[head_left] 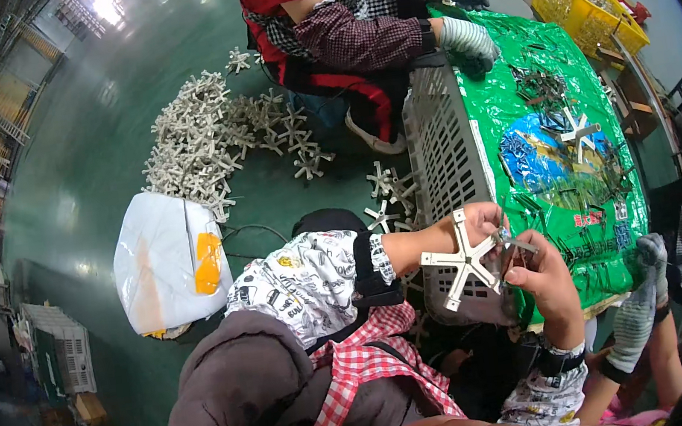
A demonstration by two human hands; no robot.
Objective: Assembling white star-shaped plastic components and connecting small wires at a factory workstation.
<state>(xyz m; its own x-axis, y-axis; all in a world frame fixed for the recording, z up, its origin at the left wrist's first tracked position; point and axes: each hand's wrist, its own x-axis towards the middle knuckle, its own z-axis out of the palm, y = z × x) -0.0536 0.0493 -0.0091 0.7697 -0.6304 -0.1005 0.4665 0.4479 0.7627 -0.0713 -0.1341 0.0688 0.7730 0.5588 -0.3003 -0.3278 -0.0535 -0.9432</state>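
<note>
A pale five-armed star-shaped plastic piece (466,261) hangs over the near left corner of the work surface. My left hand (484,220) is closed behind its upper and right arms, gripping it. Close beside it, my right hand (545,268) is closed in a pinch on a thin grey strip (523,247), near the star's right-hand arm. The strip's exact kind is not clear. Under and beyond my hands, a green printed plastic sheet (533,101) covers the surface, with many small dark strips (544,87) scattered on it. Another star piece (580,132) lies there.
A large heap of star pieces (197,137) lies on the floor ahead left. A grey perforated crate (443,148) supports the sheet's left side. Gloved co-workers' hands rest at the far edge (469,41) and near right (637,303). A yellow crate (576,5) stands far right.
</note>
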